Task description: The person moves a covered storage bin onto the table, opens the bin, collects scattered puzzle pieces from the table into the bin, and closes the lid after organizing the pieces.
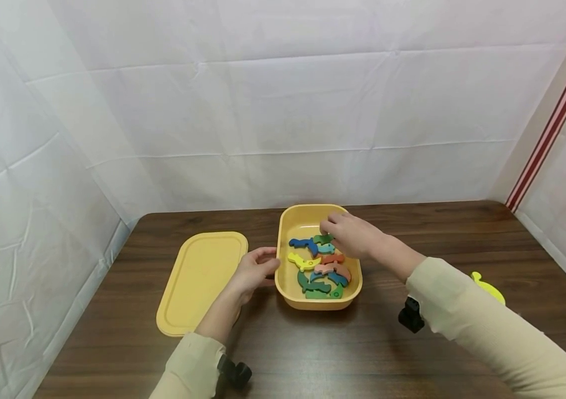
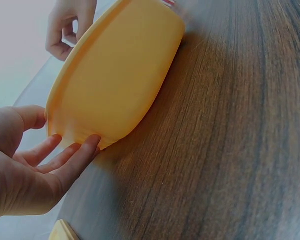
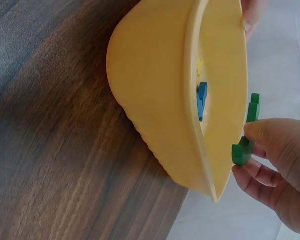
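Note:
A yellow plastic box [image 1: 287,296] stands on the table, with several small animal-shaped pieces loose inside. Among them are a yellow piece [image 1: 304,262], a dark blue piece [image 1: 304,244] and an orange-red one [image 1: 332,259]. My right hand [image 1: 350,234] is over the box's far right part. Its thumb and fingers pinch a green animal-shaped piece [image 3: 243,151], shown beside the rim in the right wrist view. At the box's left side, my left hand [image 1: 254,271] holds the wall, thumb at the rim and fingertips against the outside [image 2: 92,142].
A flat yellow lid [image 1: 198,282] lies on the wooden table [image 1: 283,354] left of the box. Beyond my right forearm is a bright yellow-green piece [image 1: 487,287], partly hidden by the sleeve. White cloth [image 1: 292,105] hangs behind the table.

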Available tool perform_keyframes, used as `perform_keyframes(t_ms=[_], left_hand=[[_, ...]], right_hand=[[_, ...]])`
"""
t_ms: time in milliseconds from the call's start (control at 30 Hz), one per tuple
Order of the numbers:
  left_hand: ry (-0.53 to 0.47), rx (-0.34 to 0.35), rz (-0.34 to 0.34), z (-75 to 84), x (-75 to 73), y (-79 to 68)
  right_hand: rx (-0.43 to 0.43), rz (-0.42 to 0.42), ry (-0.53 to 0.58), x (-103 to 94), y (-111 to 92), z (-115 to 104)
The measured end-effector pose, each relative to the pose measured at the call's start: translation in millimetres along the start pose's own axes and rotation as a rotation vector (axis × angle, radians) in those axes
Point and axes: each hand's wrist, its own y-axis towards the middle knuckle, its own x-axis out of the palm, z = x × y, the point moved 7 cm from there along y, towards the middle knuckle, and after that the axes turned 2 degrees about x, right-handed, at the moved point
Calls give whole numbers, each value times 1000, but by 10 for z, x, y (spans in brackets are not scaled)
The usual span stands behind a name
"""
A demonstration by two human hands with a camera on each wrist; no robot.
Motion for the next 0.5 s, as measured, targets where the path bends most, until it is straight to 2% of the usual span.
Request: perform_keyframes(t_ms=[333,500], left_hand=[[-1,-1,6,13,8,-19],[-4,1,5,9,8,-21]], right_hand=[[7,-53,-1,75,14,-71],[7,-54,2,65,9,-89]])
